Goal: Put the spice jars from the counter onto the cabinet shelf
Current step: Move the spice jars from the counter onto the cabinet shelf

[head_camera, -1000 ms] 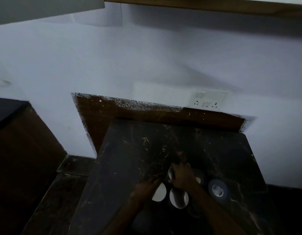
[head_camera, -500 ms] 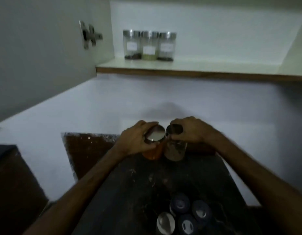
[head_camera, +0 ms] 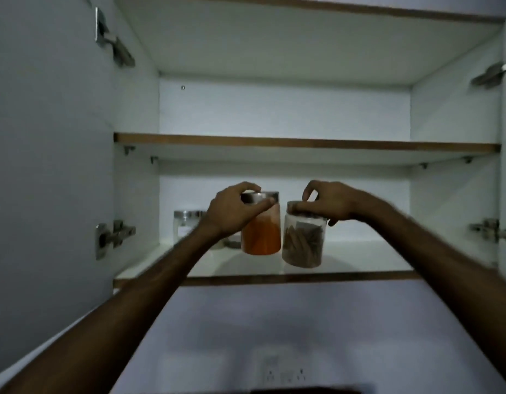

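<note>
Left hand clamped on orange jar's lid; right hand gripped brown jar's lid; both above lower shelf.

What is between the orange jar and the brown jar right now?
Nothing: in the head view only a narrow bare gap separates the orange jar and the brown jar, with the white cabinet back showing through.

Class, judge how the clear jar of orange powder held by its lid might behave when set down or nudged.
The clear jar of orange powder looks nearly full, so probably hefty. Held only by its metal lid in the left hand, it might slip. Its round body could roll if tipped.
</note>
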Demonstrator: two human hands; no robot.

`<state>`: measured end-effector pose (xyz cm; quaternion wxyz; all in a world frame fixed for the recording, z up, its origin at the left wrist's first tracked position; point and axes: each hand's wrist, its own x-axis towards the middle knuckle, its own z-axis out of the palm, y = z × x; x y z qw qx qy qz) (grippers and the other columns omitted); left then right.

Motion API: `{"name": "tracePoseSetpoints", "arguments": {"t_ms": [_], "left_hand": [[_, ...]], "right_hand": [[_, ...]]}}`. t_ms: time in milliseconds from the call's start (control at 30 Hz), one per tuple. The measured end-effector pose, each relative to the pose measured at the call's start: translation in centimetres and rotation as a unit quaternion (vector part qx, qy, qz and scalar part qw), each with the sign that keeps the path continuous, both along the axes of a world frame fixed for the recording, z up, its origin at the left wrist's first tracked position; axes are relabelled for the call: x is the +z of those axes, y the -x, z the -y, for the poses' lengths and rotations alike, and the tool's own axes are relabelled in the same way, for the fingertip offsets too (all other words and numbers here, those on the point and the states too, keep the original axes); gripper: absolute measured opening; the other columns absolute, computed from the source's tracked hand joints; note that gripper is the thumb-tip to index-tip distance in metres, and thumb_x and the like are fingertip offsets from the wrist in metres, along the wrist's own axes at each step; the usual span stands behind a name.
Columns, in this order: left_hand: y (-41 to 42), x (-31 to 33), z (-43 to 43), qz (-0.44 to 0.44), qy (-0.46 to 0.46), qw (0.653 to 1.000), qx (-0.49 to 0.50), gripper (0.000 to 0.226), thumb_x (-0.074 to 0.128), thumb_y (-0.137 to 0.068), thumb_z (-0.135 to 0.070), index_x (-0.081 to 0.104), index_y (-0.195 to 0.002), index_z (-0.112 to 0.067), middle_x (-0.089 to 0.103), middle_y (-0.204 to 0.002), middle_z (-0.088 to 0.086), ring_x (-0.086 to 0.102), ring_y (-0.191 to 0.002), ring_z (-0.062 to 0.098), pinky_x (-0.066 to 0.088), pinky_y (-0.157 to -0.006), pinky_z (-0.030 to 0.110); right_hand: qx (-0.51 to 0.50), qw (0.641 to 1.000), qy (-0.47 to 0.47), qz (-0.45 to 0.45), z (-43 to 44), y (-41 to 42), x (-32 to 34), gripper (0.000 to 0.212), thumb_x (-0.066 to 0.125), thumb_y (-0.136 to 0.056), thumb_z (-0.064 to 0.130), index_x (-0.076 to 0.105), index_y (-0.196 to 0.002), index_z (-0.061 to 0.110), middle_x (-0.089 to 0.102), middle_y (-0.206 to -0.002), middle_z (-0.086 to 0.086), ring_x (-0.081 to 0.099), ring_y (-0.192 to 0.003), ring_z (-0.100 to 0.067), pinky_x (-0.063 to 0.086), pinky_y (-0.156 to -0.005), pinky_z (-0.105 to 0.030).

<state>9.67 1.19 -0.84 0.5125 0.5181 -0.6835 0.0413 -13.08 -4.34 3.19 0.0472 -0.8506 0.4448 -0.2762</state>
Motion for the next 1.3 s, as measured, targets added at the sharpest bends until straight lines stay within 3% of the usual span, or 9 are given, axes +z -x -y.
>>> {"name": "tracePoseSetpoints", "arguments": {"t_ms": [200,267,367,567,767,900,1000,1167,1300], "left_hand": [[1.0,-1.0,11.1,0.067,-0.071,0.992,0.076,0.061,0.065,-0.079,-0.063,0.059,-0.125,-0.023,0.066,-0.119,0.001,0.063,-0.100,0.016,0.056,-0.084,0.039],[1.0,-1.6,14.5,0.115,-0.089,0.983,0.115,0.062,0.063,-0.081,-0.063,0.057,-0.127,-0.022,0.064,-0.122,0.002,0.060,-0.103,0.017,0.052,-0.085,0.034],[0.8,-2.4,18.0,0.191,-0.094,0.960,0.182,0.058,0.059,-0.085,-0.059,0.057,-0.128,-0.020,0.053,-0.124,0.007,0.055,-0.107,0.022,0.048,-0.086,0.033],[0.4,-2.2,21.5,0.332,-0.066,0.892,0.301,0.043,0.055,-0.091,-0.048,0.062,-0.122,-0.018,0.050,-0.121,0.010,0.050,-0.113,0.028,0.045,-0.089,0.045],[-0.5,-1.7,22.6,0.380,-0.078,0.869,0.308,0.034,0.054,-0.093,-0.023,0.059,-0.127,-0.025,0.056,-0.130,0.003,0.053,-0.118,0.026,0.045,-0.092,0.042],[-0.4,-1.2,22.5,0.377,-0.057,0.873,0.303,0.061,0.053,-0.087,-0.059,0.049,-0.137,-0.025,0.051,-0.140,0.003,0.046,-0.127,0.025,0.036,-0.099,0.046],[-0.5,-0.7,22.9,0.375,-0.077,0.865,0.325,0.071,0.049,-0.082,-0.072,0.053,-0.132,-0.021,0.055,-0.133,0.006,0.049,-0.122,0.025,0.036,-0.100,0.046],[-0.7,0.0,23.8,0.368,-0.140,0.878,0.271,0.051,0.071,-0.080,-0.047,0.057,-0.121,-0.020,0.064,-0.121,0.003,0.056,-0.118,0.025,0.021,-0.113,0.060],[-2.0,1.3,23.3,0.382,-0.179,0.883,0.203,0.044,0.072,-0.083,-0.025,0.050,-0.120,-0.028,0.059,-0.133,-0.007,0.048,-0.130,0.022,0.008,-0.114,0.065]], "right_hand": [[-0.017,0.999,0.001,-0.044,10.6,-1.4,-2.9,0.060,0.060,-0.083,0.063,0.051,-0.116,0.013,0.061,-0.113,-0.011,0.061,-0.095,-0.023,0.054,-0.076,-0.037],[-0.010,1.000,0.007,-0.020,14.0,-1.8,-3.8,0.057,0.059,-0.086,0.059,0.050,-0.115,0.011,0.062,-0.107,-0.011,0.057,-0.090,-0.023,0.045,-0.071,-0.032],[0.024,0.999,0.002,0.031,17.9,-2.3,-4.5,0.052,0.061,-0.087,0.056,0.050,-0.110,0.010,0.058,-0.098,-0.008,0.055,-0.084,-0.024,0.038,-0.063,-0.031],[0.069,0.996,0.037,0.039,22.7,-4.9,-5.6,0.046,0.058,-0.091,0.050,0.049,-0.109,0.008,0.058,-0.104,-0.015,0.058,-0.089,-0.028,0.043,-0.067,-0.034],[-0.013,0.989,0.148,0.003,25.0,-6.7,-7.3,0.052,0.044,-0.092,0.061,0.042,-0.118,0.017,0.052,-0.111,-0.013,0.054,-0.095,-0.030,0.039,-0.070,-0.036],[0.025,0.991,0.072,0.106,25.8,-6.6,-8.0,0.061,0.040,-0.091,0.066,0.042,-0.129,0.018,0.042,-0.130,-0.013,0.045,-0.118,-0.033,0.046,-0.091,-0.046],[0.114,0.970,0.047,0.209,26.1,-4.9,-6.9,0.051,0.044,-0.097,0.052,0.049,-0.132,0.017,0.046,-0.141,-0.010,0.047,-0.127,-0.027,0.041,-0.105,-0.039],[0.176,0.981,0.049,0.060,26.8,-3.3,-7.1,0.040,0.058,-0.094,0.013,0.054,-0.134,0.011,0.057,-0.134,-0.007,0.053,-0.121,-0.022,0.042,-0.101,-0.030],[0.057,0.989,0.132,0.034,26.6,-4.2,-7.1,0.047,0.063,-0.088,0.043,0.055,-0.128,0.020,0.049,-0.127,-0.007,0.049,-0.118,-0.027,0.045,-0.100,-0.046]]}}
